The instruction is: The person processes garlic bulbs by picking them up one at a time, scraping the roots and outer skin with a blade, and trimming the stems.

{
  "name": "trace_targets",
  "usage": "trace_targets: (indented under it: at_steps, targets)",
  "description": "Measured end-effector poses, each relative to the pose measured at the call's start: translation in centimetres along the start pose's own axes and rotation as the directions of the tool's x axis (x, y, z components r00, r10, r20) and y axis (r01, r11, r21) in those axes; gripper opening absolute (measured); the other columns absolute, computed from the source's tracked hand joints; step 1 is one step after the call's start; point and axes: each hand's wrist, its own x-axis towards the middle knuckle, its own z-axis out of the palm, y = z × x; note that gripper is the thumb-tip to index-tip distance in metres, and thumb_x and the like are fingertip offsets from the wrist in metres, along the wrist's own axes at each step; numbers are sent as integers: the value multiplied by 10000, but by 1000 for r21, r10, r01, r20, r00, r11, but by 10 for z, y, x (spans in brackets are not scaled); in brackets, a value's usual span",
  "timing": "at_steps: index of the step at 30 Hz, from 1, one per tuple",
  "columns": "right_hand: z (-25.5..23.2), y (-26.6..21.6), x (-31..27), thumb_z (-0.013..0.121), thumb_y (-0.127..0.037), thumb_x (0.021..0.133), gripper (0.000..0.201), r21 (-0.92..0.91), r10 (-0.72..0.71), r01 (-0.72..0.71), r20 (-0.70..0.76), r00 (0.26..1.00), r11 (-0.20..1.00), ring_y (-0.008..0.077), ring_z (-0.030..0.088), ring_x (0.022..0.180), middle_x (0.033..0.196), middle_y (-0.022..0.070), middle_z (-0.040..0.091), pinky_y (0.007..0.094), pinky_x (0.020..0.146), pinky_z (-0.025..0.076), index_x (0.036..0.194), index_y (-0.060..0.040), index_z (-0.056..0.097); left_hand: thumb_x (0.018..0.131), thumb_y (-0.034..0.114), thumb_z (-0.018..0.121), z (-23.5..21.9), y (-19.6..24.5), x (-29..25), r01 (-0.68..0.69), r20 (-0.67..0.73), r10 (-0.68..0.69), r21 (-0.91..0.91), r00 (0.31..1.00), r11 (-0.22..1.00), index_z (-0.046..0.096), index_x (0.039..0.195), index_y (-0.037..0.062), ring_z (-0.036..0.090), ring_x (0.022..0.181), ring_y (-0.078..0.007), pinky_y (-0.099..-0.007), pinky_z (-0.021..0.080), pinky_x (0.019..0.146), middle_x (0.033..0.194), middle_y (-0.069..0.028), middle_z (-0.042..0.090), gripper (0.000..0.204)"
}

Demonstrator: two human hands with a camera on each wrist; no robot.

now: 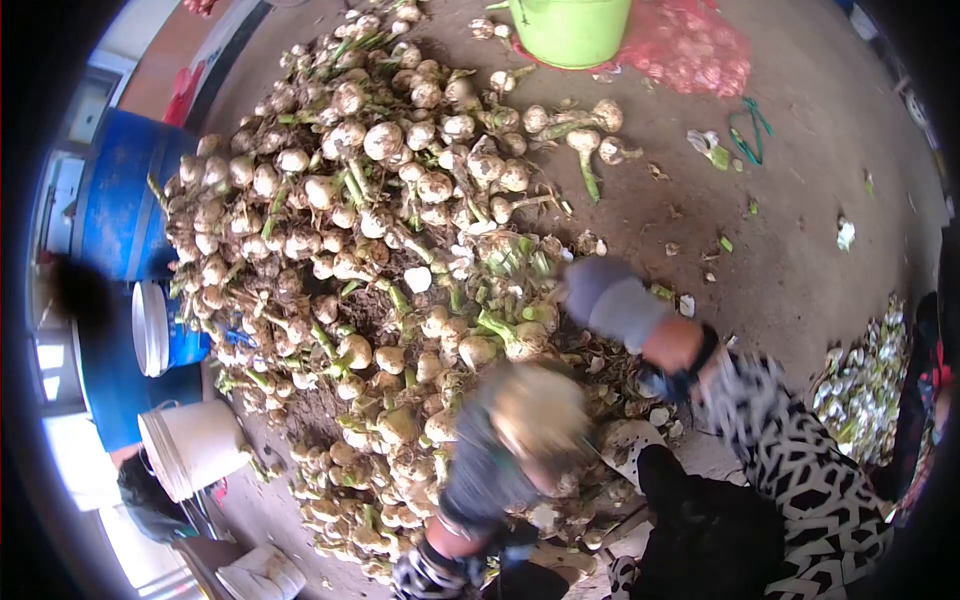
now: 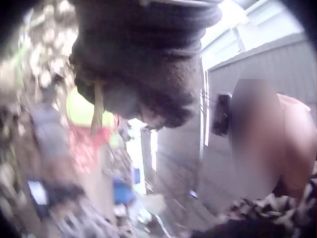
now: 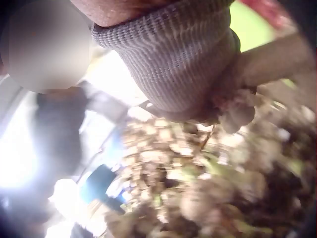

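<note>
Closest to me, the person's left hand (image 1: 485, 475), in a dark glove, has its grip closed on what looks like one pale garlic bulb (image 1: 542, 412), held over the near side of the heap. The bulb is blurry. It seems to lean up and away from the glove, but I can't tell which end is the root. From the left wrist, a thin brown stick (image 2: 98, 106) runs nearly up and down beside the glove; maybe it's the stalk and shows the long way. A bit farther, the right hand (image 1: 608, 292) is blurry too, and I can't tell if its grip is holding anything. I think they're working on one bulb, and the next move needs a firm hold and a careful turn. Past them spreads the garlic heap (image 1: 330, 190), then a green bucket (image 1: 575, 35).
</note>
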Motion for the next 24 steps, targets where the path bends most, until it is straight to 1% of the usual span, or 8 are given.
trace_targets:
  at_steps: [2, 6, 7, 11, 14, 19, 20, 24]
  targets:
    - [-11, 13, -14, 684, -315, 832, 282, 212, 88, -98, 55, 995, 972, 282, 652, 694, 855, 145, 694, 365, 619, 526, 1011, -97, 681, 734, 578, 744, 36, 18, -16, -567, 531, 198, 775, 824, 279, 393, 1365, 64, 546, 1168, -293, -423, 472, 979, 1296, -125, 522, 886]
    - [-21, -19, -71, 697, -224, 866, 190, 968, -105, 29, -3, 994, 248, 182, 610, 789, 920, 107, 679, 300, 738, 490, 961, -60, 698, 643, 348, 884, -3, 22, 24, -581, 429, 475, 780, 768, 235, 348, 1399, 36, 541, 1082, -239, -368, 498, 877, 1328, -150, 463, 978]
    - [-27, -25, -76, 697, -224, 866, 190, 969, -105, 23, 4, 995, 248, 182, 610, 789, 920, 107, 679, 300, 738, 490, 961, -60, 698, 691, 272, 864, 13, 37, 14, -342, 566, 413, 795, 713, -501, 328, 1416, 34, 547, 1081, -222, -338, 499, 893, 1306, -145, 482, 933]
    - [-29, -36, -81, 650, -146, 890, 189, 903, -139, 204, -162, 977, 379, 157, 632, 857, 932, 110, 688, 300, 787, 487, 1054, -53, 665, 780, 248, 801, 2, 30, 3, -344, 203, 278, 570, 939, 746, 369, 1393, 44, 577, 1067, -204, -316, 503, 911, 1243, -100, 528, 777]
    - [-44, -55, -83, 626, -137, 907, 180, 572, -254, 645, -617, 745, 506, 198, 681, 815, 876, 110, 702, 314, 724, 505, 1071, -71, 657, 806, 265, 785, -15, 13, 2, -580, 159, 581, 465, 798, 669, 520, 1207, 52, 579, 1057, -164, -305, 503, 881, 1164, -63, 573, 525]
    - [-20, -29, -62, 629, -179, 848, 153, 313, -357, 371, -103, 928, 874, 346, 664, 701, 797, 160, 673, 423, 648, 530, 963, -85, 666, 769, 268, 816, -7, 36, -12, -749, 659, 359, 612, 661, 255, 615, 1080, 94, 609, 987, -197, -341, 482, 905, 1071, -54, 604, 409]
    - [-3, -23, -48, 615, -221, 876, 181, 87, -268, 258, 121, 956, 962, 344, 670, 699, 803, 174, 673, 410, 629, 532, 957, -68, 665, 751, 222, 821, 2, 44, -27, -562, 535, 211, 667, 818, 489, 656, 1075, 114, 584, 1085, -238, -381, 451, 966, 1126, -88, 613, 379]
    - [-6, 2, -44, 631, -346, 876, 298, 341, -72, 93, -73, 995, 935, 337, 670, 665, 682, 193, 640, 401, 600, 516, 893, -53, 679, 681, 193, 850, -47, 117, -26, -420, 433, -8, 869, 901, -263, 662, 1136, 85, 510, 1239, -305, -383, 421, 1028, 1330, -140, 538, 504]
